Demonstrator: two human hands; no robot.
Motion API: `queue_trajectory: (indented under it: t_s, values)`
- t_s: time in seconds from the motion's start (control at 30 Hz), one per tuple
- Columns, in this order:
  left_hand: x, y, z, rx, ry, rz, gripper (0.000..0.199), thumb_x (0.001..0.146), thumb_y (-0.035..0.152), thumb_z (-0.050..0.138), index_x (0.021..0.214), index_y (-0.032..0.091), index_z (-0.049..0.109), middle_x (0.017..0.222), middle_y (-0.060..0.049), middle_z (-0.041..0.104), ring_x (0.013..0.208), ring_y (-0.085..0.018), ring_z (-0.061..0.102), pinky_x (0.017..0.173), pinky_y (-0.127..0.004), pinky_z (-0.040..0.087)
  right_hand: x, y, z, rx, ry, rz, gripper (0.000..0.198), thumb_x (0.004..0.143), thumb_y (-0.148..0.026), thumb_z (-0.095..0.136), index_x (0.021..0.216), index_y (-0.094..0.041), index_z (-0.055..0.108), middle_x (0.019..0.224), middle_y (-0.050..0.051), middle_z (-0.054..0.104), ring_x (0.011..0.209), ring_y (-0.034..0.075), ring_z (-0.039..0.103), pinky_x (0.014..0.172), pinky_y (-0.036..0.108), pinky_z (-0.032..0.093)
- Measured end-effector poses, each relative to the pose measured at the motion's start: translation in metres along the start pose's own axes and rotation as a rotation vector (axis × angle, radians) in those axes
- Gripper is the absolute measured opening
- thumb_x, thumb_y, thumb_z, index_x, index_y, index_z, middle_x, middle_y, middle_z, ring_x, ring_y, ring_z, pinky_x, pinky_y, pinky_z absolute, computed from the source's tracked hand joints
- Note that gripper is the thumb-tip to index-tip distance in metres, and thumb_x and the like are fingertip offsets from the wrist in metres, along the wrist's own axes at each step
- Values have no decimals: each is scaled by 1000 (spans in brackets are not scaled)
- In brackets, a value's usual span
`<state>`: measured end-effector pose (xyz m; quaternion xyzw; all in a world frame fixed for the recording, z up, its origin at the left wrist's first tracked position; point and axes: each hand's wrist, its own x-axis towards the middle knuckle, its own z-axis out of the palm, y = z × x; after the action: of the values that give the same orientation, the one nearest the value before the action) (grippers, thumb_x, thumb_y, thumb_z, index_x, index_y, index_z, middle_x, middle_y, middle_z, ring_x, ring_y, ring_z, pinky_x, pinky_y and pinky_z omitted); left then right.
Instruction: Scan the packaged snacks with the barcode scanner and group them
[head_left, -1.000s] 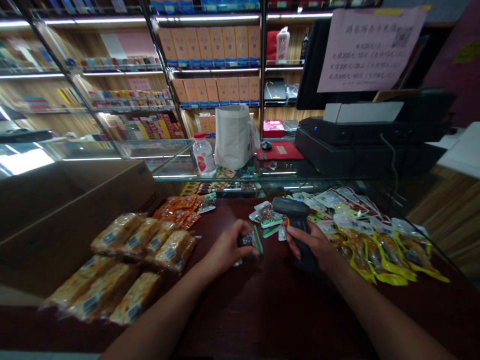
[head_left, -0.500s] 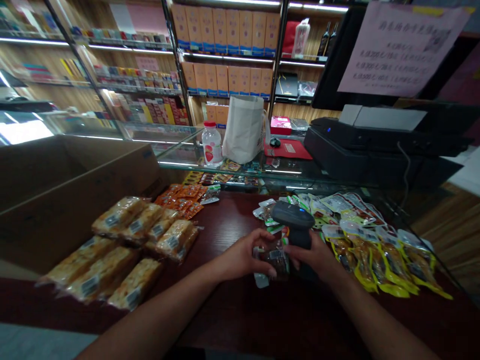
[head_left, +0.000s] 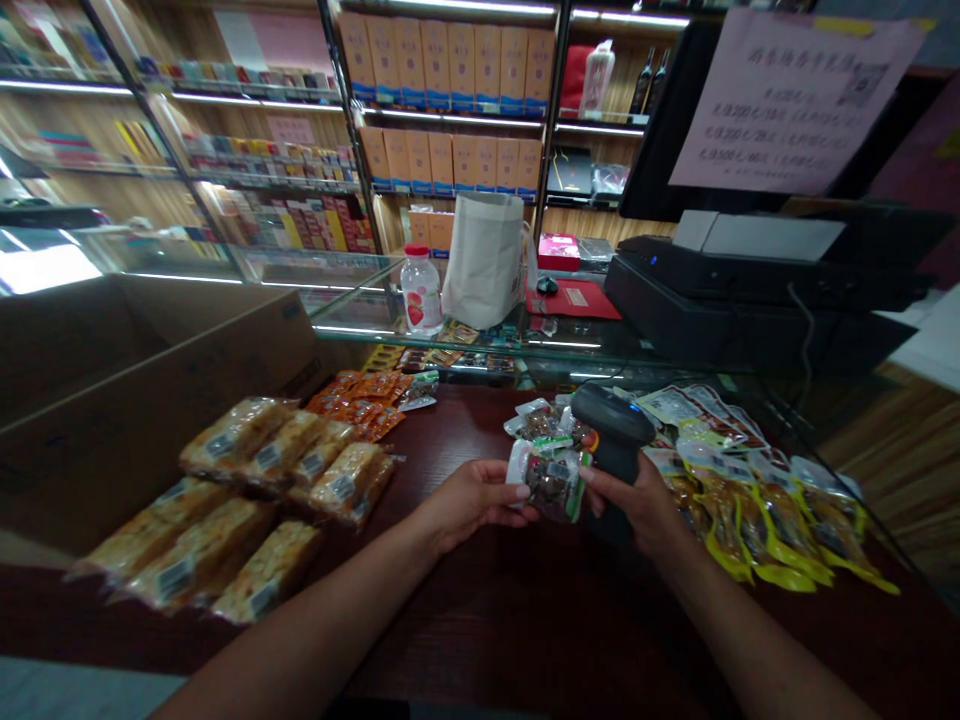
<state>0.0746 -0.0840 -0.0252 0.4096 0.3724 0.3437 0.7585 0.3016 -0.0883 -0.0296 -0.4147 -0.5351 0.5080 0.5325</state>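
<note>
My left hand (head_left: 480, 502) pinches the left end of a small clear snack packet (head_left: 553, 484) with dark contents and a green edge. In my right hand (head_left: 636, 497) is a black barcode scanner (head_left: 615, 425) with a small blue light on top, its handle wrapped by my fingers. The right thumb or fingertip is at the packet's right edge. Behind the held packet lie similar snack packets (head_left: 534, 420). To the right, yellow-edged vacuum packs (head_left: 739, 505) lie in a row on the dark red table (head_left: 450, 620).
Wrapped pastry blocks (head_left: 206, 535) and orange sachets (head_left: 361, 398) lie on the left, beside an open cardboard box (head_left: 157, 370). Behind the table runs a glass counter with a red-capped bottle (head_left: 421, 292), a white bag (head_left: 484, 262) and a black register (head_left: 720, 300).
The packet has been raised and turned flat to view between my hands. My left hand has shifted slightly left, and the scanner has moved right and tilted.
</note>
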Motion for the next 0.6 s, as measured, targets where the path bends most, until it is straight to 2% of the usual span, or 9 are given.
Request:
queue_trajectory:
  t_s: [0.13, 0.27, 0.33, 0.43, 0.6]
  values:
    - [6, 0, -5, 26, 242, 156, 40, 54, 36, 93, 78, 12, 71, 75, -6, 74, 64, -15, 70, 61, -23, 56, 1, -4, 0, 33, -3, 37, 37, 77, -42, 78, 99, -21, 58, 54, -4, 61, 43, 13, 51, 43, 25, 42]
    - [8, 6, -11, 31, 419, 309, 36, 55, 37, 91, 73, 13, 70, 76, -4, 75, 69, -15, 72, 65, -22, 57, 1, -7, 3, 67, 16, 56, 35, 81, -46, 74, 100, -21, 59, 76, 2, 70, 44, 11, 54, 41, 24, 44]
    - [9, 8, -15, 14, 477, 358, 37, 55, 38, 90, 73, 14, 69, 76, -3, 74, 71, -16, 72, 67, -22, 58, 0, -8, 5, 82, 0, 77, 35, 82, -48, 72, 100, -21, 59, 78, 2, 70, 45, 11, 55, 40, 24, 45]
    - [11, 10, -21, -14, 532, 406, 40, 55, 38, 90, 76, 14, 67, 74, -2, 73, 72, -16, 73, 70, -23, 58, -3, -10, 8, 65, -70, 113, 37, 83, -51, 69, 100, -20, 59, 70, 0, 67, 42, 12, 55, 39, 24, 45]
    - [14, 9, -25, -20, 581, 453, 40, 57, 39, 89, 75, 15, 63, 72, 0, 71, 75, -16, 73, 73, -23, 58, -9, -13, 12, -131, -184, 108, 34, 87, -54, 61, 86, -19, 58, 60, -1, 65, 39, 12, 56, 40, 25, 44]
